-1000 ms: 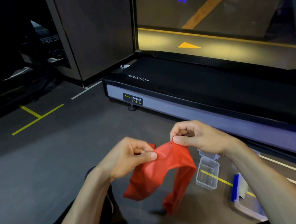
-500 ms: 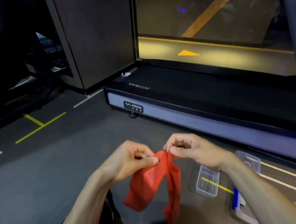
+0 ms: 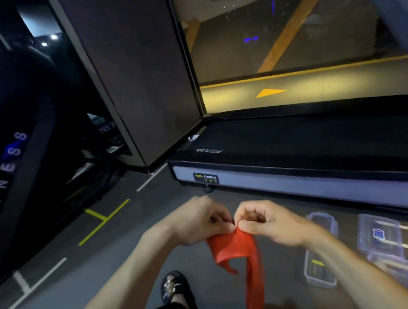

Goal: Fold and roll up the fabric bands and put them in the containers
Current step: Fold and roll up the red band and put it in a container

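Red fabric band pinched at its top edge by both hands, lower centre of frame.

The left hand (image 3: 200, 220) and right hand (image 3: 267, 221) are held fingertip to fingertip; each grip is closed in a pinch on the red fabric band (image 3: 235, 249). The band is seen hanging doubled below the hands, one long strand reaching toward the bottom edge, above the grey floor (image 3: 58, 289). Three clear plastic containers are noted on the floor at lower right: one (image 3: 318, 274) beside the right forearm, one (image 3: 378, 233) further right, one (image 3: 323, 221) partly hidden behind the right wrist. A treadmill deck (image 3: 302, 144) is recorded across right of centre. A black sandal (image 3: 174, 286) is visible at bottom centre.
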Demonstrator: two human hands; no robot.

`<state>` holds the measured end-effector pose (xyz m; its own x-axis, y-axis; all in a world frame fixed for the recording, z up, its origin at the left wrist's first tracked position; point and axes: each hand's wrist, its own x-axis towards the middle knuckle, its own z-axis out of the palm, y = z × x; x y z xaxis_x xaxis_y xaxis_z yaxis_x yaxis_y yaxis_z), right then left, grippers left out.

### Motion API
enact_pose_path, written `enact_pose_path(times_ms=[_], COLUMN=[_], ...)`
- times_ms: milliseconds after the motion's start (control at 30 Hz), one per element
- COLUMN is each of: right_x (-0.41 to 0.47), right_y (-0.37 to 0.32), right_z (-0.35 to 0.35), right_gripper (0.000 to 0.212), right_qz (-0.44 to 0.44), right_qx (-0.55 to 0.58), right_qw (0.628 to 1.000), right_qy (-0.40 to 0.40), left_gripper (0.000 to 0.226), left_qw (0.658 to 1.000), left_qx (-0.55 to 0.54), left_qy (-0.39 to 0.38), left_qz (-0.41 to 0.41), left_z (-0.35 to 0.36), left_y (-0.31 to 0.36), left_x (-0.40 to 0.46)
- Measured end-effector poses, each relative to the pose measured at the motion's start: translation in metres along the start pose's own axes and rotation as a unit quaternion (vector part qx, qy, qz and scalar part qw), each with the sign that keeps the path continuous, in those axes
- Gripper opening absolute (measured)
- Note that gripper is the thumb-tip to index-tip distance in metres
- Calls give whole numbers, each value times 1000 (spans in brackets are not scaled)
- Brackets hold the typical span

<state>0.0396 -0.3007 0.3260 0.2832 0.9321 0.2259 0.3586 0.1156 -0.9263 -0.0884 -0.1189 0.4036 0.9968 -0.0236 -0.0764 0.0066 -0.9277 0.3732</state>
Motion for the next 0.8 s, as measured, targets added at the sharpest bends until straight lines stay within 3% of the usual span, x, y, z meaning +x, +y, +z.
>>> enact_pose_path(times_ms=[200, 433, 633, 800], right_x=[-16, -19, -21, -15], right_y=[-13, -4, 16, 28], right_z=[-20, -30, -31, -35], right_gripper=[8, 9, 9, 8], right_qz=[-22, 3, 39, 62], right_qx=[40, 32, 34, 15], right_qw=[999, 998, 997, 997], right_qy=[25, 52, 54, 51], left_gripper=[7, 8, 9, 6], left_qw=[988, 936, 911, 910], left_qx=[-145, -350, -412, -415], left_qy=[-40, -9, 9, 14], left_qz=[-33, -34, -12, -4], left_z=[14, 52, 81, 91], left_y=[4, -13, -32, -44], left_x=[-6, 3, 14, 28])
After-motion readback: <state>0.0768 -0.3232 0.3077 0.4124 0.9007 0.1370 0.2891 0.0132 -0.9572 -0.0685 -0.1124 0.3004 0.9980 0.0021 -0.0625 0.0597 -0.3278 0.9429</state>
